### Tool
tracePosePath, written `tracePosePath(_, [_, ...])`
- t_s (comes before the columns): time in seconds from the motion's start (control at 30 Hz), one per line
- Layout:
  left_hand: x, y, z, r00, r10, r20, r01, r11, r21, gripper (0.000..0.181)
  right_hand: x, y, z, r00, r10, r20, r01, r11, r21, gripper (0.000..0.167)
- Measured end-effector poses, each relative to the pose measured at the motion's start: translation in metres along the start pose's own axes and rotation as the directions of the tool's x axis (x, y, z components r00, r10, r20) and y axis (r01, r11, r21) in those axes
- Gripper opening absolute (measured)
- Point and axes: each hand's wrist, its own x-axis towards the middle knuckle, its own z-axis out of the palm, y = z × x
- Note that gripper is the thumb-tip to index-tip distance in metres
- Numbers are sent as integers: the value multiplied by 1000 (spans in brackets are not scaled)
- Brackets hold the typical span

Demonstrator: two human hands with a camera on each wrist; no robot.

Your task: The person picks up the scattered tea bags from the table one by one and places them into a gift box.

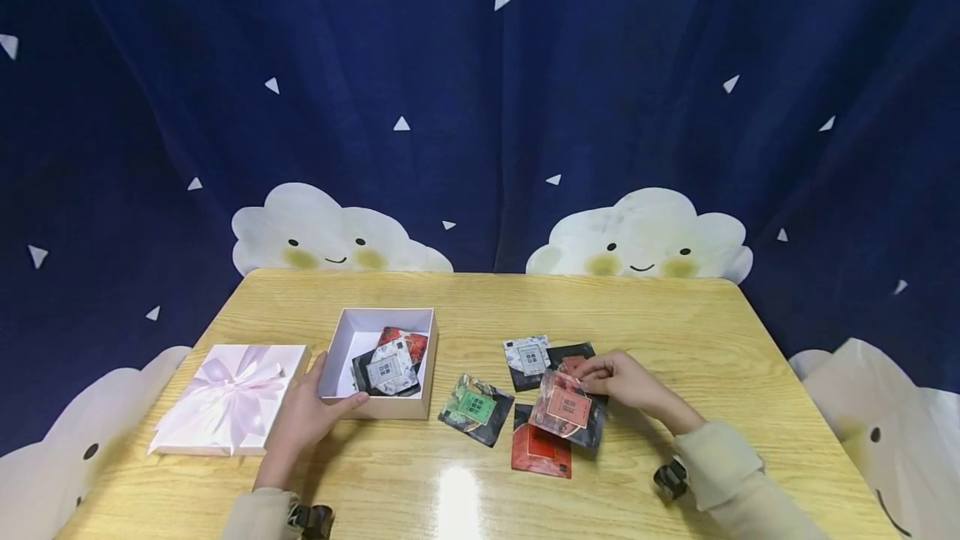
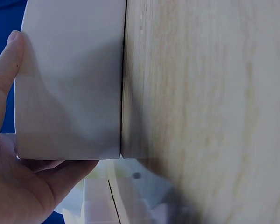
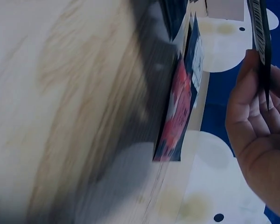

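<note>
My left hand (image 1: 303,415) holds the near-left corner of an open white box (image 1: 393,409), thumb over the front rim and fingers along its left side. Inside the box lie a white-and-black sachet (image 1: 388,367) and a red one (image 1: 414,343). My right hand (image 1: 628,386) pinches the upper edge of a pink-and-black sachet (image 1: 567,409), raised above the table; edge-on in the right wrist view, the held sachet (image 3: 261,37) shows a barcode. Under or beside it lie a red sachet (image 1: 538,463), a dark sachet with a red label (image 1: 572,351) and a white-and-black sachet (image 1: 527,358).
A green-labelled sachet (image 1: 475,409) lies between the box and the other sachets. Left of the box sits a pale pink lid with a ribbon bow (image 1: 231,394). The wooden table (image 1: 637,307) ends at a dark blue curtain (image 1: 480,107).
</note>
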Motion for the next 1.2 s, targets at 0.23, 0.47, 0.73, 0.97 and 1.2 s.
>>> tracePosePath(0.23, [0,0,0,1000,16,-10,-16,1000,4,105,16,-8,7,1000,2,9,-1,1000,-14,19])
tracePosePath(0.47, [-1,1,-1,1000,7,-7,-7,1000,2,105,34,-18,16,1000,16,-14,-15,999,37,20])
tracePosePath(0.73, [-1,1,0,1000,19,-22,-18,1000,7,103,53,-28,27,999,5,-47,1,994,112,22])
tracePosePath(0.97, [-1,0,1,1000,17,-14,-17,1000,13,103,64,-43,33,998,16,-63,-8,993,119,23])
tracePosePath(1.2, [0,0,-1,1000,2,0,-2,1000,13,105,78,-56,43,996,8,-92,1,995,98,24])
